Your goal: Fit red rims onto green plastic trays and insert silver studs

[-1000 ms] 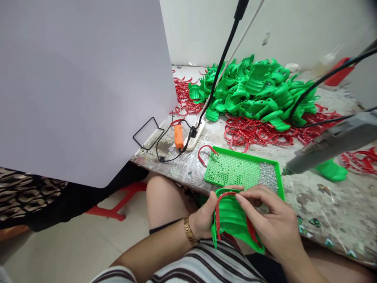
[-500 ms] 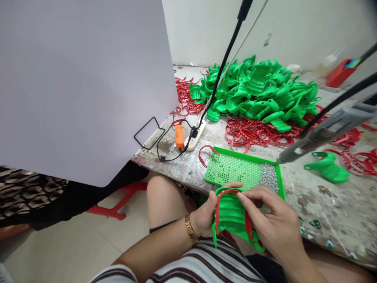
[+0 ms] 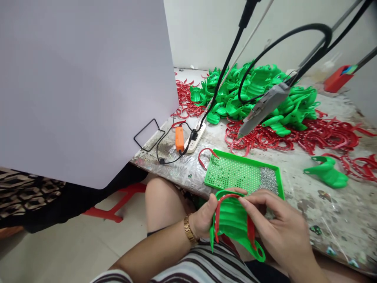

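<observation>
A curved green plastic piece (image 3: 232, 222) with ridges and a holed tab is held over my lap, its hollow side towards me. My left hand (image 3: 204, 218) grips it from the left, thumb on the near rim and fingers behind. Along the inside of the rim runs a red toothed strip (image 3: 217, 218), bent into an arch. My right hand (image 3: 282, 226) pinches the strip and the rim together at the upper right, thumb in front. Just beyond the hands lies a shallow green tray (image 3: 282, 184) with small metal screws (image 3: 268, 179) at its right end.
A grey corded power screwdriver (image 3: 263, 108) hangs over the bench. Behind it are heaped green pieces (image 3: 218, 108) and red strips (image 3: 321, 135). A power strip (image 3: 198, 139) and an orange adapter (image 3: 179, 138) lie left of centre. A large pale panel (image 3: 85, 86) blocks the left side.
The hanging screwdriver has swung left, from over the right of the bench to above the heap. Both hands keep their hold on the green piece, which has tilted slightly.
</observation>
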A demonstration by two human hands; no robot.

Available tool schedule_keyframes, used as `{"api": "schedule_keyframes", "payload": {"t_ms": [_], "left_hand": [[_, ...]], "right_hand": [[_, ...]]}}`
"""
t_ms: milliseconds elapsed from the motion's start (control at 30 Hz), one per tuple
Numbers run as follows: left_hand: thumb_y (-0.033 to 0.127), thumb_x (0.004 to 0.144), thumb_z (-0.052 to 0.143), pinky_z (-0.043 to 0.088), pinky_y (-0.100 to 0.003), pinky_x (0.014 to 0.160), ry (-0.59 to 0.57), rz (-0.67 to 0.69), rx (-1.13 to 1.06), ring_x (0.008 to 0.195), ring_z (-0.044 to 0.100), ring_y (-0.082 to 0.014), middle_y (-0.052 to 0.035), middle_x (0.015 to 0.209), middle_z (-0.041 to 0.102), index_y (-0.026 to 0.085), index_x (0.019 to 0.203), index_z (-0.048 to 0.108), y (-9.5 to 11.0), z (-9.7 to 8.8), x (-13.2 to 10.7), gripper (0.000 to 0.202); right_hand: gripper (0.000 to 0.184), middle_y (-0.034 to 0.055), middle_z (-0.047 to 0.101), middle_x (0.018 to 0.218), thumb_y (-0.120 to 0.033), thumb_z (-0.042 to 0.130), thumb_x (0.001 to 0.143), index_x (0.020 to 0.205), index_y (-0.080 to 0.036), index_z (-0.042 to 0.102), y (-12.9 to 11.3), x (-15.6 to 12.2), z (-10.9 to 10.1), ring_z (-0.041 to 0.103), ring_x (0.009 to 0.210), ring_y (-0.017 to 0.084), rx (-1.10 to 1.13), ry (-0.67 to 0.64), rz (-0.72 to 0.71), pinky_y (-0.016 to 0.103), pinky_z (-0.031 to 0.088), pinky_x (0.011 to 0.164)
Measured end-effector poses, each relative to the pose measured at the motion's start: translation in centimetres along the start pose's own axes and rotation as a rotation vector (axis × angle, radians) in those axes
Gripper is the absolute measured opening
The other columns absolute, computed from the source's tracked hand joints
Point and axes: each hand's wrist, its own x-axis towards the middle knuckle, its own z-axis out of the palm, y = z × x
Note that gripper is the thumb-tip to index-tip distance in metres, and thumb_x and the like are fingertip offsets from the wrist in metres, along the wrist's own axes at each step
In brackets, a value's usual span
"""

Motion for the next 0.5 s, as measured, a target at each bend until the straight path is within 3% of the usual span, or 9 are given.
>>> {"api": "schedule_keyframes", "payload": {"t_ms": [333,500], "left_hand": [[0.078,0.07,0.049,0.041,-0.044,0.1,-0.014,0.015,-0.002,0.116,0.055,-0.0291,-0.0165,0.12,0.06,0.016,0.128,0.051,-0.1,0.1,0.3,0.084],[0.071,0.072,0.055,0.042,-0.045,0.098,-0.096,0.034,0.019,0.114,0.056,-0.029,-0.0173,0.126,0.056,0.018,0.136,0.042,-0.2,-0.9,0.2,0.084]], "right_hand": [[0.02,0.0018,0.055,0.065,-0.026,0.059,0.085,0.069,-0.014,0.059,-0.1,0.4,0.4,0.049,0.058,0.008,-0.041,-0.002,0.002,0.02,0.039,0.053],[0.021,0.0,0.052,0.061,-0.02,0.058,0.085,0.066,-0.014,0.056,0.1,0.9,0.7,0.047,0.054,0.005,-0.012,-0.012,-0.075,0.018,0.038,0.051]]}}
